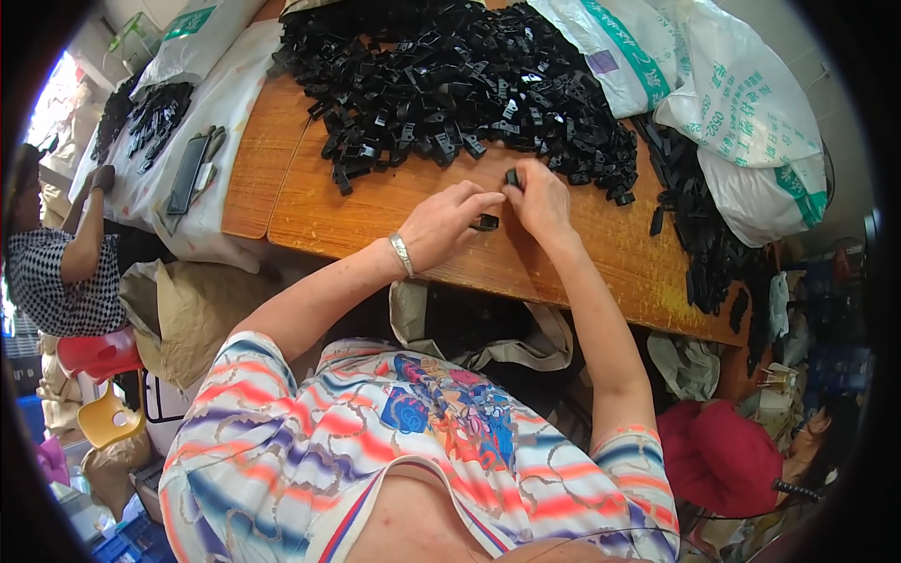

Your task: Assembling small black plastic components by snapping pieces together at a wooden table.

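Watching from afar, I am seeing the right hand [540,199] pinching a small black clip [512,176] at its fingertips while the left hand [441,225] is closing, seemingly, on another black piece [485,222] over the wooden table [394,211].

Your left hand [449,221] and right hand [537,199] meet over the wooden worktop [394,211], the right pinching a small black plastic part [512,177] while another black piece [485,222] sits just under your left fingertips. A big heap of black parts [450,75] lies just beyond your hands, with white sacks [741,103] at the right.
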The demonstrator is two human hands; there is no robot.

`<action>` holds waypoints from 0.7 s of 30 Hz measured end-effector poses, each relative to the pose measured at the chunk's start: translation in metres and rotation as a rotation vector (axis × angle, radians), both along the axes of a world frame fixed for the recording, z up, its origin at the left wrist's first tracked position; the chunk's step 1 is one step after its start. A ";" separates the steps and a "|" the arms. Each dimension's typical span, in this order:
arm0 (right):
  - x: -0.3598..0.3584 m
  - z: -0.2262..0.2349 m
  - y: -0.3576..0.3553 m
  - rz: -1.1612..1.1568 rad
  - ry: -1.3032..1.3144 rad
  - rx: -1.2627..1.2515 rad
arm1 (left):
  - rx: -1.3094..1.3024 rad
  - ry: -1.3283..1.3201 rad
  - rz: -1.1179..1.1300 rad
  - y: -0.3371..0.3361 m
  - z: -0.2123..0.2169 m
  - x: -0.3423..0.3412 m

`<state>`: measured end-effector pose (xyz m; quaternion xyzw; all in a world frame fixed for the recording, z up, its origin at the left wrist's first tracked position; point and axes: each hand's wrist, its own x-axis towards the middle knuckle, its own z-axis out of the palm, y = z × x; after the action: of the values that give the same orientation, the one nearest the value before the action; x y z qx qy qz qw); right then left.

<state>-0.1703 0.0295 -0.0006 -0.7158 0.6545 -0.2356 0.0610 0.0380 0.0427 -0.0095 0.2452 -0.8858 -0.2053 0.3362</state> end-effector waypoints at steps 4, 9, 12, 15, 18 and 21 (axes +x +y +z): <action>-0.017 0.003 0.025 -0.039 -0.307 0.296 | 0.020 -0.052 0.118 0.000 -0.007 0.004; -0.014 0.016 0.038 0.010 -0.480 0.322 | -0.005 -0.045 0.184 -0.008 -0.014 0.002; 0.003 0.028 0.047 0.034 -0.652 0.337 | 0.093 -0.088 0.201 -0.010 -0.011 0.000; 0.013 0.026 0.050 0.043 -0.628 0.239 | 0.096 -0.095 0.206 -0.011 -0.013 0.000; 0.019 0.016 0.055 0.223 -0.293 -0.050 | 0.064 -0.044 0.201 -0.012 -0.017 0.001; 0.029 0.012 0.058 0.213 -0.182 -0.120 | 0.134 -0.102 0.222 -0.010 -0.015 0.002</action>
<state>-0.1413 0.0874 0.0119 -0.7590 0.5515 -0.3305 0.1019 0.0398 0.0324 -0.0241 0.3736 -0.8535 -0.2128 0.2943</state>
